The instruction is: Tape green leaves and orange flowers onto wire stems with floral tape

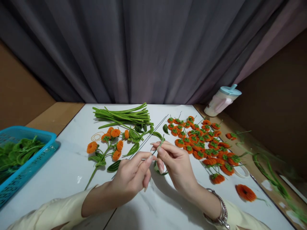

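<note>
Between both hands, in front of my chest, a thin green wire stem slants up to the right, its upper tip wrapped in green. My left hand pinches its lower end between thumb and forefinger. Higher up, the fingers of my right hand close on the same stem. Below the right fingers, a pale round piece with a green edge is partly hidden; I cannot tell what it is. Left of the hands lies a branch of orange fuzzy flowers with green leaves. A loose green leaf lies near my left wrist.
A bundle of green pipe cleaners lies at the back. Many orange flower heads cover the right side. A blue basket of green leaves stands left. A lidded cup is at back right; a white ring lies right.
</note>
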`<state>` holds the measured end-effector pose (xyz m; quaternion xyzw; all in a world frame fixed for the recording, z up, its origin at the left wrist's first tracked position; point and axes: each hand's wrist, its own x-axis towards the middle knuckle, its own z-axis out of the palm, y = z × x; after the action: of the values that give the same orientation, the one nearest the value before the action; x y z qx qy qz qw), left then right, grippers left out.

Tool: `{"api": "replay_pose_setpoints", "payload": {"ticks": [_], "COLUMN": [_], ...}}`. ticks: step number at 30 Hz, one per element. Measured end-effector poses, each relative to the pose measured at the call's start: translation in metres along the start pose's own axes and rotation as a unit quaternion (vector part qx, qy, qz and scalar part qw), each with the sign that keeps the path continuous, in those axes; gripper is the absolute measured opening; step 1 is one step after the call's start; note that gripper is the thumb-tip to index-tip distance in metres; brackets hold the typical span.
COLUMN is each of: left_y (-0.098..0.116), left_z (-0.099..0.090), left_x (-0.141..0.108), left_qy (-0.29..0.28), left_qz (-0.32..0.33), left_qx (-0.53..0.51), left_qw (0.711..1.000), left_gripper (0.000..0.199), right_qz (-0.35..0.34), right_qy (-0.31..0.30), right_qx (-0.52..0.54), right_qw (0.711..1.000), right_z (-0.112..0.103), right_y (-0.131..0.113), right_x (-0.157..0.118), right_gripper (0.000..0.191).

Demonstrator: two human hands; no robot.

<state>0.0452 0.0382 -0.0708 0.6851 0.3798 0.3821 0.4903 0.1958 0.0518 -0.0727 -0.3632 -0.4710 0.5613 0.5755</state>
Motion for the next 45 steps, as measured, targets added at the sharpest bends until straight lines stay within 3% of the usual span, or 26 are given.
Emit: {"api": "replay_pose_setpoints", "payload": {"ticks": [6,12,20,22,24,27,29,31,35,40,45], "left_y": [0.002,0.005,-0.002,0.000,0.003,0.005,0.005,0.003,0.002,0.010,0.015], "left_z": [0.002,0.000,-0.005,-0.003,0.000,0.005,0.007,0.008,0.006,0.003,-0.001], "left_x": [-0.003,0.000,0.004,0.005,0.005,0.004,0.001,-0.003,-0.008,-0.007,-0.004], "left_qy": [-0.065,-0.124,-0.253,-0.249,-0.217,-0.088,-0.011,0.012,-0.012,-0.044,-0.110], "left_qz": [-0.107,-0.168,-0.198,-0.205,-0.213,-0.210,-0.171,-0.114,-0.076,-0.132,-0.167], "left_qx": [-0.166,-0.290,-0.482,-0.469,-0.411,-0.285,-0.200,-0.136,-0.113,-0.185,-0.271], "left_qw": [0.978,0.934,0.815,0.822,0.859,0.931,0.965,0.984,0.991,0.973,0.942], "left_gripper": [0.041,0.037,0.033,0.035,0.035,0.035,0.033,0.032,0.031,0.033,0.037], "right_qz": [0.045,0.043,0.053,0.046,0.032,0.004,-0.005,-0.002,-0.018,-0.070,-0.039], "right_qy": [-0.007,0.014,-0.111,-0.106,-0.082,-0.045,-0.029,-0.020,-0.024,-0.076,-0.099], "right_qx": [0.087,0.091,0.113,0.091,0.071,0.050,0.036,0.019,-0.011,0.001,0.042], "right_qw": [0.995,0.995,0.986,0.989,0.994,0.998,0.999,1.000,1.000,0.995,0.993], "right_z": [0.004,0.008,0.000,-0.003,-0.006,-0.008,-0.009,-0.009,-0.009,-0.015,-0.018], "right_y": [0.001,-0.001,-0.011,-0.012,-0.012,-0.012,-0.012,-0.013,-0.016,-0.019,-0.016], "right_x": [-0.006,-0.009,-0.002,0.000,0.002,0.005,0.006,0.006,0.007,0.010,0.010], "right_gripper": [0.016,0.017,0.021,0.021,0.020,0.017,0.015,0.018,0.019,0.004,0.005]}}
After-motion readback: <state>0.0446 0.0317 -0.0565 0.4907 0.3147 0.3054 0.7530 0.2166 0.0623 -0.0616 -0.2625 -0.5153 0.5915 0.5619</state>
